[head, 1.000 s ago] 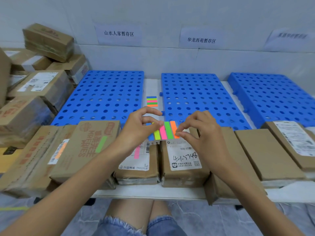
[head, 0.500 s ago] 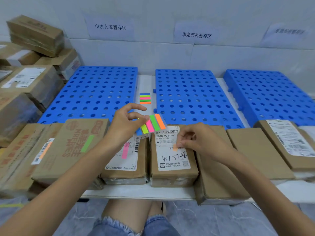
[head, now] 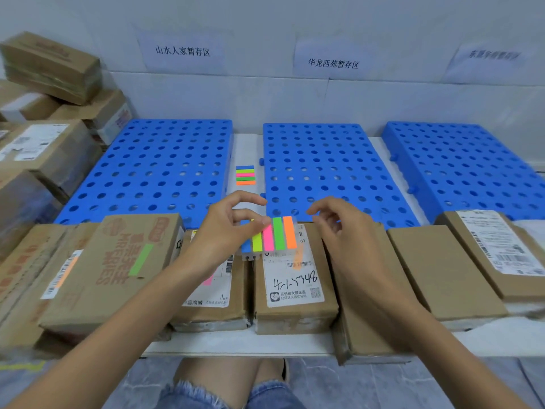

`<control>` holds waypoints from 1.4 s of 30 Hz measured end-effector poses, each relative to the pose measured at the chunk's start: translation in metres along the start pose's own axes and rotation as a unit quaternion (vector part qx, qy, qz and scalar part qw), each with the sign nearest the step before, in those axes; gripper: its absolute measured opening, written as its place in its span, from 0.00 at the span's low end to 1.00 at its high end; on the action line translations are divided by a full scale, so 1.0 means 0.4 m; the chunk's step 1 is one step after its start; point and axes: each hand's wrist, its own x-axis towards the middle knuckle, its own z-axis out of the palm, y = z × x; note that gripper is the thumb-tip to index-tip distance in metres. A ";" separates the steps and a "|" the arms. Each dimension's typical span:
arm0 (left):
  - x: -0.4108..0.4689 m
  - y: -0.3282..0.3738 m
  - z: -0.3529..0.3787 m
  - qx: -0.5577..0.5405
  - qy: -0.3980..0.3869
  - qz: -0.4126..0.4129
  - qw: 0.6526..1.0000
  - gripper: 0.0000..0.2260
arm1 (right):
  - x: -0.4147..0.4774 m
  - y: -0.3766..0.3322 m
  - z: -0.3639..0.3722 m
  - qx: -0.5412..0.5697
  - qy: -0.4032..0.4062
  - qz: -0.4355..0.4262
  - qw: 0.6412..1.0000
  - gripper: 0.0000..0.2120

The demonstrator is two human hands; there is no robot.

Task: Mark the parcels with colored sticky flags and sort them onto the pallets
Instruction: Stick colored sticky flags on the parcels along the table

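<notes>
**Orange flag down, right hand up again**

At the back, three blue pallets side by side against the wall: left pallet [head: 153, 169], middle pallet [head: 324, 172], right pallet [head: 472, 166]. No parcel on any of them yet, so sorting not begun, by the look of it.

Along the front edge of the table, a row of parcels. Big carton [head: 118, 267] wearing a green flag, pink-flagged parcel [head: 212, 299] just beside it, then the handwritten-label parcel [head: 295, 290] dead centre.

Now the change. Half a second ago pressing on that centre label, now lifted clear: right hand [head: 339, 231] hovering above the parcel. Fingers loosely curled, thumb and forefinger apart, nothing between them. Left behind on the label, an orange flag [head: 298, 258], faint but stuck. Centre parcel marked, then.

Left hand [head: 224, 231] pinching the flag pad [head: 272, 236] by its left end. Pad held just above the far edge of the centre parcel, coloured strips offered toward the right hand. Spare pad [head: 245, 175] lying on the table between left and middle pallets.

Next up, most likely: another strip peeled for the plain parcel [head: 442, 270] to the right, unflagged as far as can be seen.
</notes>
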 end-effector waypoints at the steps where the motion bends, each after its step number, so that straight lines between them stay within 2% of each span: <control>1: -0.002 0.003 0.003 -0.001 -0.004 0.001 1.000 0.09 | -0.004 -0.011 -0.009 0.012 0.032 -0.012 0.999 0.05; 3: -0.003 0.011 0.013 0.002 -0.009 0.006 1.000 0.10 | -0.014 -0.026 -0.021 -0.013 0.046 -0.064 0.997 0.07; 5: -0.004 0.019 0.025 0.000 -0.014 0.015 1.000 0.11 | -0.024 -0.027 -0.020 -0.080 0.027 -0.132 0.988 0.13; 7: -0.006 0.025 0.037 -0.003 -0.024 0.025 0.999 0.11 | -0.028 -0.015 -0.012 -0.157 0.035 -0.190 0.969 0.15; 11: -0.005 0.034 0.060 0.006 -0.044 0.036 0.998 0.10 | -0.030 0.003 -0.007 -0.238 0.072 -0.216 0.944 0.15; 16: -0.004 0.039 0.079 0.015 -0.052 0.045 0.998 0.10 | -0.037 0.010 -0.029 -0.219 0.113 -0.228 0.942 0.13; 23: -0.002 0.052 0.121 0.012 -0.050 0.048 0.997 0.07 | -0.046 0.018 -0.051 -0.152 0.130 -0.205 0.958 0.08; 31: 0.007 0.063 0.174 -0.016 -0.066 0.004 0.998 0.02 | -0.065 0.040 -0.072 -0.133 0.136 -0.208 0.959 0.07; 34: 0.014 0.066 0.182 -0.036 -0.051 0.002 0.998 0.01 | -0.077 0.040 -0.098 -0.110 0.078 -0.189 0.973 0.06; 39: 0.024 0.064 0.182 -0.039 -0.001 -0.004 0.999 0.04 | -0.104 0.026 -0.181 -0.037 -0.054 -0.088 0.994 0.03; 42: 0.023 0.066 0.189 -0.038 0.026 -0.005 0.999 0.04 | -0.120 0.023 -0.219 -0.015 -0.085 -0.036 0.996 0.04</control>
